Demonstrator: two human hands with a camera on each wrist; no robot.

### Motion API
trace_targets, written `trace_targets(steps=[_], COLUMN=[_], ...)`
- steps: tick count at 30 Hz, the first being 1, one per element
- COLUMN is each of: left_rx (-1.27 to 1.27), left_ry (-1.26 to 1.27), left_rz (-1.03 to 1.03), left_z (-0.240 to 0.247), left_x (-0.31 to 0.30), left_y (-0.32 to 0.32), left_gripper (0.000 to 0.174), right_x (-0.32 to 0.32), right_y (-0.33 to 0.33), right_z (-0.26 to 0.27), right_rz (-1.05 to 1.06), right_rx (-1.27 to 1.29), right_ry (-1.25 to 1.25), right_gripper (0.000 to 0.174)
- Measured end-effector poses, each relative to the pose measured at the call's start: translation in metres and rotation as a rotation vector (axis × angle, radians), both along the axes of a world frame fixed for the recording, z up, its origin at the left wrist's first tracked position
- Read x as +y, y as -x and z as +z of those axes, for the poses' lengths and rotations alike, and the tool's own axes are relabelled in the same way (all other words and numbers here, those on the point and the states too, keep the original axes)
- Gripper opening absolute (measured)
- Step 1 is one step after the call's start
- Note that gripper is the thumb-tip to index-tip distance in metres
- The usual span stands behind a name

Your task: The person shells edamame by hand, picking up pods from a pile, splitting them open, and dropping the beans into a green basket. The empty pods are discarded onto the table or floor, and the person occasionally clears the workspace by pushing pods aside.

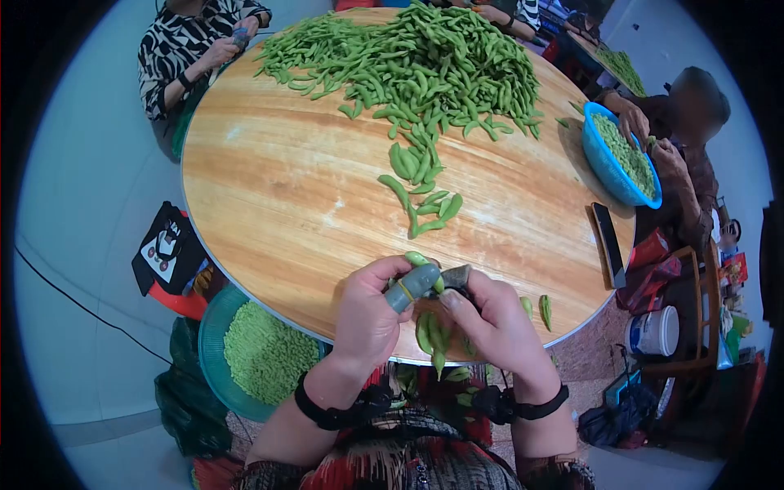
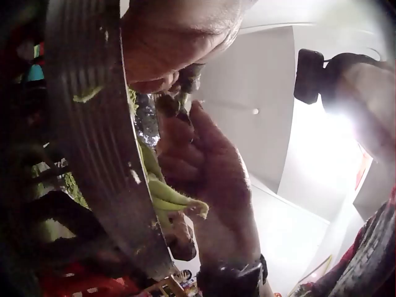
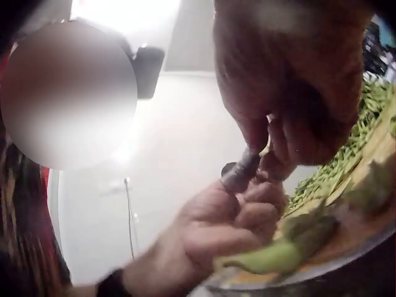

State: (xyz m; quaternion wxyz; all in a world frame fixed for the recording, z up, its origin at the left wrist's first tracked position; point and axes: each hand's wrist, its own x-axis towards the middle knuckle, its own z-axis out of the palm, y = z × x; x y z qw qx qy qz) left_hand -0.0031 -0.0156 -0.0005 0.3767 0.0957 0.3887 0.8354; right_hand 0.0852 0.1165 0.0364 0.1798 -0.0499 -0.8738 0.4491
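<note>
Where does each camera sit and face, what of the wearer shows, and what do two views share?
Head: worn there, facing forward and down at table and pods; left hand, right hand, forearms and shirt show.
Left wrist: worn there, facing the work, tilted upward past the table; left hand close, right hand beyond, shirt at right.
Right wrist: worn there, facing the work; right hand close, left hand beyond, blurred head at left.
Head and right wrist views share the grey thumb cover.

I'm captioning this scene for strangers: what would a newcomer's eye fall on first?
Probably the heap of green pods at the far side of the wooden table. Next, at the near edge, the left hand and right hand holding a pod; then the blue basin of beans at the right.
</note>
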Motion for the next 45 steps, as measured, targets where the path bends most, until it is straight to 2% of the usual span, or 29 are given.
trace_targets(steps=[2,3,5,6,8,10,14,15,17,18,19,20,21,23,24,25,26,29,30,31,33,35,38,40,41,43,45], left_rx=[0.024,0.07,0.117,0.163,0.207,0.288,0.37,0.34,0.311,0.246,0.18,0.182,0.132,0.085,0.307,0.526,0.528,0.581,0.646,0.71,0.692,0.673,0.589,0.447,0.45,1.002,1.006], left_ry=[0.012,0.071,0.13,0.147,0.166,0.192,0.305,0.232,0.163,0.039,-0.084,-0.082,-0.114,-0.142,0.034,0.21,0.211,0.256,0.235,0.213,0.227,0.239,0.272,0.31,0.311,0.39,0.437], left_rz=[0.041,0.074,0.099,0.11,0.115,0.18,0.09,0.035,-0.024,-0.122,-0.22,-0.221,-0.26,-0.3,-0.133,0.038,0.039,0.042,0.02,-0.002,-0.072,-0.141,-0.187,-0.197,-0.201,0.108,0.125], left_z=[0.001,0.003,0.004,0.004,0.004,0.004,0.013,0.012,0.011,0.009,0.008,0.007,0.006,0.005,0.004,0.004,0.003,0.001,0.0,0.001,0.006,0.009,0.01,0.011,0.006,-0.005,-0.006], left_x=[0.0,0.0,-0.001,-0.001,-0.001,0.001,-0.002,-0.002,-0.005,-0.008,-0.01,-0.011,-0.011,-0.007,0.0,0.005,0.006,0.009,0.009,0.009,0.006,0.006,0.007,0.008,0.011,0.019,0.017], left_y=[0.001,0.001,0.002,0.003,0.005,0.007,0.009,0.01,0.013,0.017,0.019,0.02,0.022,0.019,0.013,0.009,0.008,0.008,0.007,0.007,0.007,0.007,0.004,0.003,0.002,0.001,0.0], left_gripper=[0.017,0.016,0.014,0.012,0.01,0.008,0.009,0.009,0.01,0.012,0.015,0.015,0.017,0.02,0.019,0.018,0.018,0.021,0.021,0.021,0.021,0.021,0.022,0.022,0.022,0.019,0.019], right_x=[0.0,0.001,0.004,0.004,0.003,0.003,-0.006,-0.006,-0.003,-0.002,-0.001,0.0,0.0,0.0,-0.002,-0.006,-0.007,0.005,0.005,0.01,0.02,0.021,0.021,0.016,0.014,0.01,0.005], right_y=[-0.005,-0.006,-0.007,-0.006,-0.005,-0.001,0.005,0.005,0.002,0.001,-0.001,-0.002,-0.002,-0.003,-0.003,-0.003,-0.004,-0.006,-0.004,-0.004,-0.009,-0.011,-0.014,-0.013,-0.012,-0.011,-0.009], right_z=[0.01,0.009,0.007,0.007,0.005,0.002,0.001,0.002,0.005,0.004,0.001,0.0,0.0,-0.002,-0.003,-0.004,-0.005,-0.012,0.004,0.003,0.0,0.001,-0.007,-0.015,-0.014,-0.008,-0.006], right_rz=[0.119,0.111,0.209,0.205,0.255,0.242,0.159,0.158,0.229,0.227,0.24,0.255,0.259,0.214,0.217,0.1,-0.013,0.007,0.002,0.005,0.066,0.086,0.063,-0.036,-0.04,-0.114,-0.106], right_rx=[-0.33,-0.327,-0.383,-0.38,-0.384,-0.381,-0.314,-0.311,-0.366,-0.362,-0.386,-0.411,-0.408,-0.349,-0.347,-0.266,-0.181,-0.206,-0.281,-0.279,-0.426,-0.425,-0.432,-0.204,-0.201,-0.16,-0.175], right_ry=[0.599,0.602,1.029,1.029,1.203,1.187,1.17,1.174,1.381,1.385,1.496,1.606,1.606,1.432,1.433,0.939,0.444,0.424,0.611,0.613,0.959,0.937,0.82,0.396,0.398,0.077,0.036], right_gripper=[0.02,0.02,0.025,0.025,0.025,0.024,0.018,0.018,0.015,0.015,0.014,0.014,0.014,0.012,0.012,0.012,0.012,0.012,0.012,0.012,0.012,0.015,0.018,0.02,0.02,0.018,0.018])
